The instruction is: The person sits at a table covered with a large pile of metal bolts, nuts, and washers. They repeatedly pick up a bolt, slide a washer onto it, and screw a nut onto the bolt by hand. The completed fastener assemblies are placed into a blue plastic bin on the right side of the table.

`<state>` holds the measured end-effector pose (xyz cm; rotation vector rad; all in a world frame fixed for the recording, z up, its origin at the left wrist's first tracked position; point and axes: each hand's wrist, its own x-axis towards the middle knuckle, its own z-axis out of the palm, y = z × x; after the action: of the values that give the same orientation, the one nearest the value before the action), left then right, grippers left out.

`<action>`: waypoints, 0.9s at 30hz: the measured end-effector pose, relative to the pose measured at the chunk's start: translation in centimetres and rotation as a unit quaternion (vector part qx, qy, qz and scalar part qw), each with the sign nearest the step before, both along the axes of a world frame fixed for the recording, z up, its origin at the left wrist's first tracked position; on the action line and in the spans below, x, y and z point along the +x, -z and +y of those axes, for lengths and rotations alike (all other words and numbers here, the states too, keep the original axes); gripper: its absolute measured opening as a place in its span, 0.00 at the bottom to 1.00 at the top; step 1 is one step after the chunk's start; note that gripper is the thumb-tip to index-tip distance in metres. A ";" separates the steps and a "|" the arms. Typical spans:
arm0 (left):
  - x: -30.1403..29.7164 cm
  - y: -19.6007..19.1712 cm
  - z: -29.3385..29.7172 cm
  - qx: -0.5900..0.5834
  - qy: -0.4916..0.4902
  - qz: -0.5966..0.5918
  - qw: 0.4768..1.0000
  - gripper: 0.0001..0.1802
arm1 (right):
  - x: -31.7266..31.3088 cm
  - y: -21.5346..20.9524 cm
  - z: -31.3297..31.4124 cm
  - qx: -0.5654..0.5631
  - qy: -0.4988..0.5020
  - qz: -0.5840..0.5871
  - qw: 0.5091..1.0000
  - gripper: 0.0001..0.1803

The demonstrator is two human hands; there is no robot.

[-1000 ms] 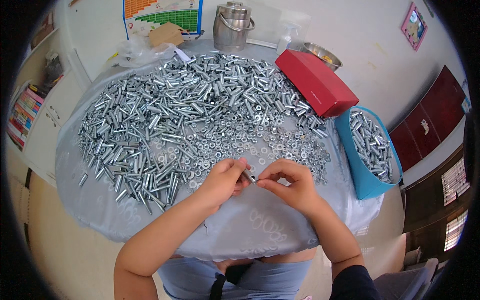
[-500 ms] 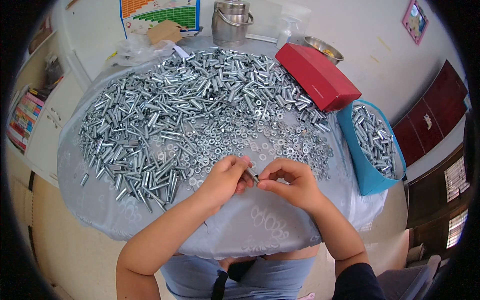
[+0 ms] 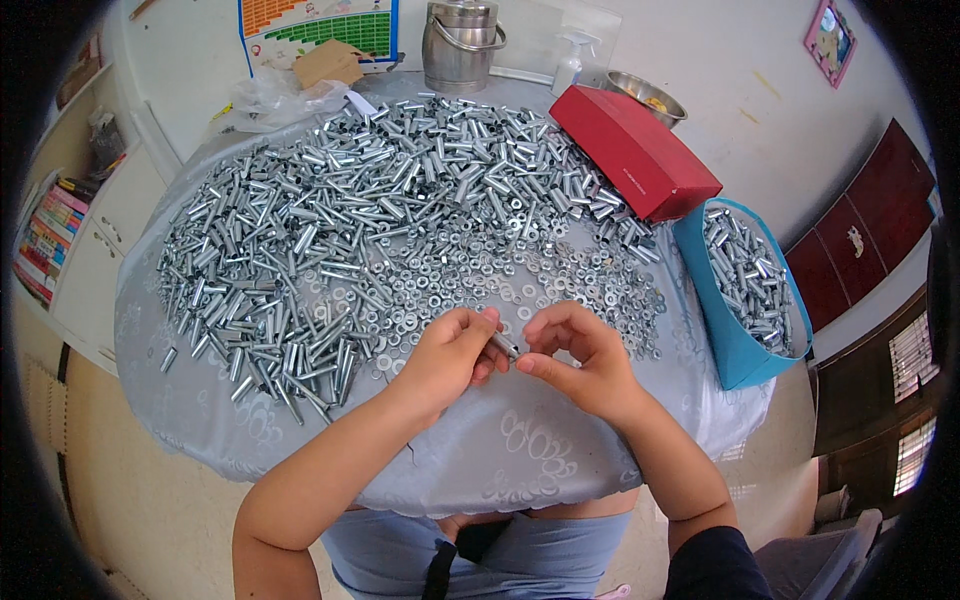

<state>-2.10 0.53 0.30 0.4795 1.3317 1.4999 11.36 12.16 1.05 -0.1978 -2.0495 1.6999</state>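
1. head view: a small metal bolt [image 3: 504,347] is being pinched by the left hand [image 3: 450,357], just above the grey tablecloth [image 3: 520,440], near the loose washers [image 3: 470,290].
2. the bolt is probably best being kept level while a part is being fitted on its tip.
3. the right hand [image 3: 580,362] is being curled, fingertips pressed together at the bolt's end; both forearms are being held inward.

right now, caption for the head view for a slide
Left hand and right hand pinch a small metal part above a grey-clothed table heaped with metal sleeves and washers.
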 end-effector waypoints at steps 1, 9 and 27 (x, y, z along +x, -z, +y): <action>0.0 0.1 0.0 0.001 0.000 -0.003 1.000 0.17 | 0.0 -0.1 -0.2 -0.026 0.012 0.004 1.000 0.08; 0.4 -0.1 -0.1 -0.008 0.002 -0.089 0.996 0.18 | 0.1 -0.1 0.7 0.103 0.003 0.020 0.994 0.07; 0.4 -0.4 -0.4 0.007 0.023 -0.170 0.985 0.17 | 0.5 -0.7 0.8 0.077 -0.003 0.020 0.997 0.08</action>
<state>-1.71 0.12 0.65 0.2467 1.0371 1.4759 11.86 12.97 1.77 -0.1077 -2.1420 1.5287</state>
